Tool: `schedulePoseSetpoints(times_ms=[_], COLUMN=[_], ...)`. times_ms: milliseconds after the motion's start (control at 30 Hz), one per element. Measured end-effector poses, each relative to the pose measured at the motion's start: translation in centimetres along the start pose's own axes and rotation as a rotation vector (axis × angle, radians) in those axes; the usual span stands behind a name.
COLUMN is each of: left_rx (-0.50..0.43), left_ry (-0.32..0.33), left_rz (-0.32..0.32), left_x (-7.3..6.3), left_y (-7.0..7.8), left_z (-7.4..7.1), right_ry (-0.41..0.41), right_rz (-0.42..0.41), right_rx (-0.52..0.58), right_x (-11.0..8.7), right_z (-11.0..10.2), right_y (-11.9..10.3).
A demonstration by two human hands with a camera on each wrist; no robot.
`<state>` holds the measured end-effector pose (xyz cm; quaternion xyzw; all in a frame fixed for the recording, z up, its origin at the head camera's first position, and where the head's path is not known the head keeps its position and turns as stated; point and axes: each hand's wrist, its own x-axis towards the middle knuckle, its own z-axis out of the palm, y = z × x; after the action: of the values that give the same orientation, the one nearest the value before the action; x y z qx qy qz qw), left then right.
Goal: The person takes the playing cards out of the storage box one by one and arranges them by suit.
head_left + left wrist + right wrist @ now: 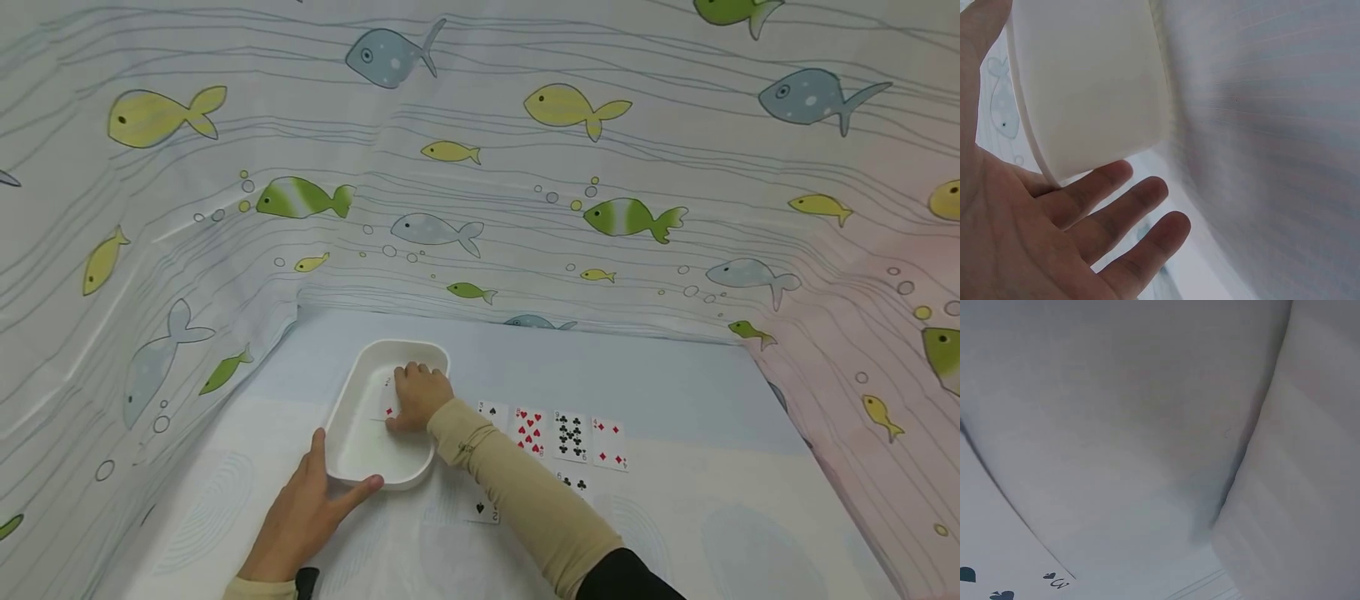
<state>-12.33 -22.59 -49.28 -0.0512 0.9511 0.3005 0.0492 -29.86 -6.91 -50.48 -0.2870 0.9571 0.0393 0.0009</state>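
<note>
A white rectangular plastic tray (347, 417) stands on the cloth-covered table. My left hand (296, 508) touches its near-left corner, thumb along the near rim and index finger along the left side. In the left wrist view, the other fingers (1116, 219) extend by the tray's outer wall (1091, 87). My right hand (420, 398) reaches inside the tray, holding a playing card (388, 400) with red diamonds. The thumb is at the card's near edge and the curled fingers are at its far end, hiding most of it. The right wrist view does not show this hand.
Right of the tray, a row of face-up cards includes the three of spades (492, 411), a hearts card (529, 432), the nine of clubs (571, 437) and four of diamonds (610, 444). Nearer lie the two of spades (483, 508) and six of clubs (574, 483), partly behind the right sleeve.
</note>
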Motion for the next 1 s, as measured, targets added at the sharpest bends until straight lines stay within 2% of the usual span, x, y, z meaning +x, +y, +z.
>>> schedulePoseSetpoints(times_ms=[267, 533, 867, 1000], left_rx=[0.002, -0.007, -0.019, -0.019], left_ry=[0.024, 0.01, -0.002, 0.003], left_rz=[0.023, 0.017, 0.001, 0.002], left_x=[-0.1, -0.1, 0.0, 0.0], left_y=[0.0, -0.2, -0.1, -0.1], left_z=[-0.1, 0.0, 0.0, -0.1], right_ry=[-0.041, -0.061, -0.117, -0.113], right_rz=[-0.043, -0.05, -0.012, -0.018], right_rx=[0.117, 0.13, 0.148, 0.141], right_x=[0.3, 0.3, 1.1, 0.9], right_z=[-0.8, -1.1, -0.6, -1.0], right_y=[-0.1, 0.0, 0.2, 0.2])
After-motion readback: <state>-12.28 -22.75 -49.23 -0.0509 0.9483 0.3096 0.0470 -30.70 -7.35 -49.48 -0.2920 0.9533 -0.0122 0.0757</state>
